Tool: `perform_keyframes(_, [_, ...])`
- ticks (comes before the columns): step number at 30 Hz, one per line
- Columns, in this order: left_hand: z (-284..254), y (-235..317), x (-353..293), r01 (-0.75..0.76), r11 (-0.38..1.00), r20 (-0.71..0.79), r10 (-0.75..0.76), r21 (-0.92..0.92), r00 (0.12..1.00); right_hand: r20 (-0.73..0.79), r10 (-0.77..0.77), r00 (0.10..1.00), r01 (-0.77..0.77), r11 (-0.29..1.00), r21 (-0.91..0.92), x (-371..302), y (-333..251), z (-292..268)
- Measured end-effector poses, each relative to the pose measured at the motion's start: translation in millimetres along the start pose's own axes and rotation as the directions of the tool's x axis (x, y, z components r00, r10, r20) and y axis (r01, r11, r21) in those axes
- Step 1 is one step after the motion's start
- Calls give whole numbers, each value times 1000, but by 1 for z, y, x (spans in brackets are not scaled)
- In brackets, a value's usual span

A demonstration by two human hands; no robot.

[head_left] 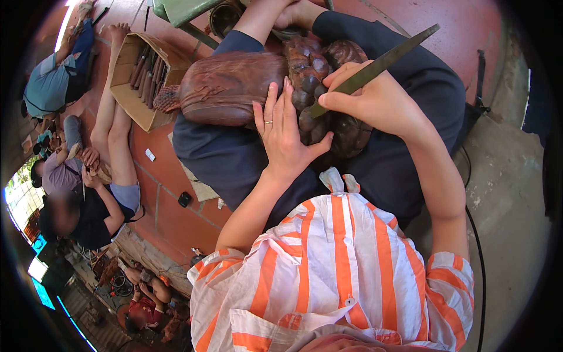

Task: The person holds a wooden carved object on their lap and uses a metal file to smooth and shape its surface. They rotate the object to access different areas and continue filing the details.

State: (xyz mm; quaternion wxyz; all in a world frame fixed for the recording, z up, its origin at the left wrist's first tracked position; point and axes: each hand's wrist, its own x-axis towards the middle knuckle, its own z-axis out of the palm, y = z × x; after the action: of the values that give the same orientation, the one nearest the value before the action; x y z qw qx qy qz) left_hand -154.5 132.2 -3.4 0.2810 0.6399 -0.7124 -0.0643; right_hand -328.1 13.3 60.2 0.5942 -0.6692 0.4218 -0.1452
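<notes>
A dark reddish-brown wood carving (231, 88) lies across my lap. Its left part is broad and smooth with a studded knob at the end, and its right part has rounded, lumpy relief. My left hand (285, 132) rests on the middle of the carving, fingers spread, a ring on one of them. A long flat metal file (387, 64) is gripped in my right hand (363, 97), slanting up to the right. The file's lower end meets the rounded relief, just right of my left fingers. Part of the carving is hidden under both hands.
Left of the carving, an open cardboard box (126, 88) holds several wooden-handled tools. A green stool (182, 12) and a metal pot (224, 20) stand beyond my legs. Other people sit along the left. A black cable (478, 252) runs along the floor at right.
</notes>
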Motion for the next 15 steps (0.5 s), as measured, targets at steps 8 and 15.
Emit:
perform_keyframes(8, [-1,-1,1,-10,1000,-4,10,-9,1000,-4,60,998,-59,996,68,3,-2,-1])
perform_keyframes(15, [-2,-3,1,-1,1000,-9,1,-9,1000,-82,107,991,-91,980,176,-7,2,7])
